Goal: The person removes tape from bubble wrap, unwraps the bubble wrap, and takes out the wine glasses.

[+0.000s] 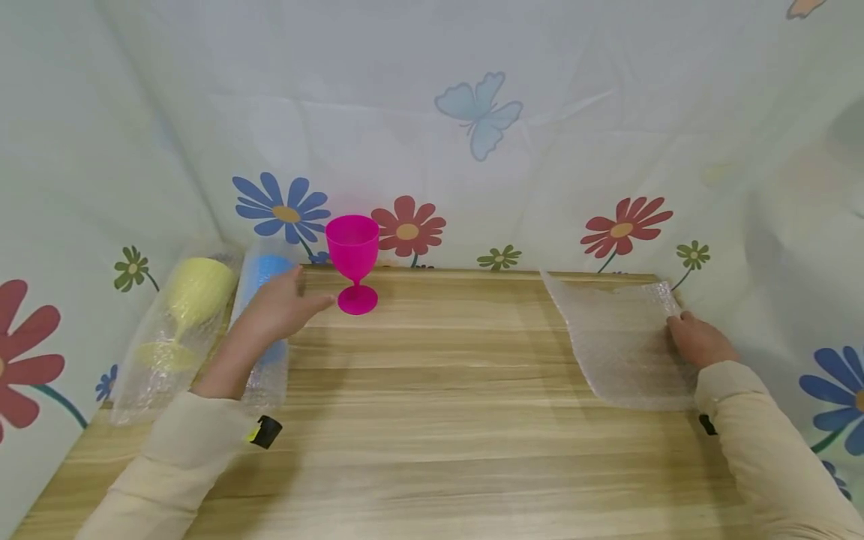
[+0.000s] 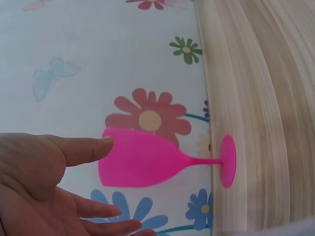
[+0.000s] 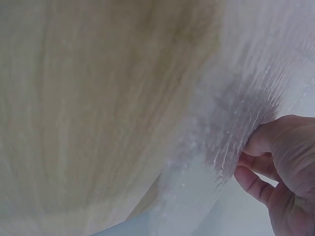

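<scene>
A bright pink plastic goblet [image 1: 354, 251] stands upright near the table's back edge. Just left of it is my left hand [image 1: 280, 304], thumb and fingers spread and holding nothing; in the left wrist view the goblet [image 2: 142, 160] appears beyond the fingertips. Over at the right side, my right hand [image 1: 702, 341] pinches the edge of a clear sheet of bubble wrap [image 1: 614, 341]. The right wrist view shows thumb and fingers gripping that bubble wrap [image 3: 231, 118], which hangs slightly blurred.
At the left lie a yellow goblet [image 1: 196, 289] and a blue one [image 1: 270, 266], each in bubble wrap; my left arm partly covers the blue one. A flowered cloth [image 1: 526, 187] rises behind the wooden table [image 1: 459, 450] and along its sides.
</scene>
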A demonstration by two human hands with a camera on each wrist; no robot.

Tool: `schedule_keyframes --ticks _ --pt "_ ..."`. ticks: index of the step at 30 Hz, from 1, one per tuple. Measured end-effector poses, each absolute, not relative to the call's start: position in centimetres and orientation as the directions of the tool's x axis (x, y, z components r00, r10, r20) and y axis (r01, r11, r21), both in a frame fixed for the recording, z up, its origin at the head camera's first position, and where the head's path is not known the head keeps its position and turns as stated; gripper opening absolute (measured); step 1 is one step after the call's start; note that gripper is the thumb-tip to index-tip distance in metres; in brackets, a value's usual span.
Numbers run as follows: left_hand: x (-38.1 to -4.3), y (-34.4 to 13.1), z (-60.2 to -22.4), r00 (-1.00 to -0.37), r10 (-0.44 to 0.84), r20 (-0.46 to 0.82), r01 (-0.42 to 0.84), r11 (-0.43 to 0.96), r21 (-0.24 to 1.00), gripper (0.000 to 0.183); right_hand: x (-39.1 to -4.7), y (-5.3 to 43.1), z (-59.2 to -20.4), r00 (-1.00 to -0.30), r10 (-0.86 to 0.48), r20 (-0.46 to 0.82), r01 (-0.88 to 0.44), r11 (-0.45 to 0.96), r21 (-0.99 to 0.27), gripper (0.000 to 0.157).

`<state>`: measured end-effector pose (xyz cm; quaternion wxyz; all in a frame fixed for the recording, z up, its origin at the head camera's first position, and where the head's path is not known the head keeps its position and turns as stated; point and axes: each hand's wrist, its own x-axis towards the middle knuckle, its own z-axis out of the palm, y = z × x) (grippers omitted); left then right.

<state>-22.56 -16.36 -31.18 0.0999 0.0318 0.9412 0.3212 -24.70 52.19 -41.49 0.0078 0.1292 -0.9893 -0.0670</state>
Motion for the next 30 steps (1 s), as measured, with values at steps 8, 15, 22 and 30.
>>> schedule_keyframes --ticks 8,15,22,30 --pt "-22.2 -19.1 -31.2 -0.997 -0.018 -0.077 -0.057 0.843 0.535 0.087 -24.6 52.3 -41.7 -0.962 -0.271 0.018 -0.267 0.955 0.128 0.008" --pt "-22.5 -20.9 -33.3 -0.987 -0.121 -0.108 -0.157 0.87 0.467 0.081 -25.1 52.4 -41.8 -0.962 -0.271 0.01 -0.268 0.955 0.128 0.006" --pt "-23.0 -21.6 -35.1 -0.98 -0.164 -0.113 -0.197 0.884 0.424 0.08 -25.2 52.4 -41.7 -0.969 -0.247 -0.003 -0.246 0.964 0.104 0.005" --pt "-23.3 -21.3 -35.7 -0.984 -0.132 -0.12 -0.173 0.87 0.462 0.089 -24.6 52.2 -41.6 -0.973 -0.232 -0.003 -0.231 0.967 0.111 0.006"
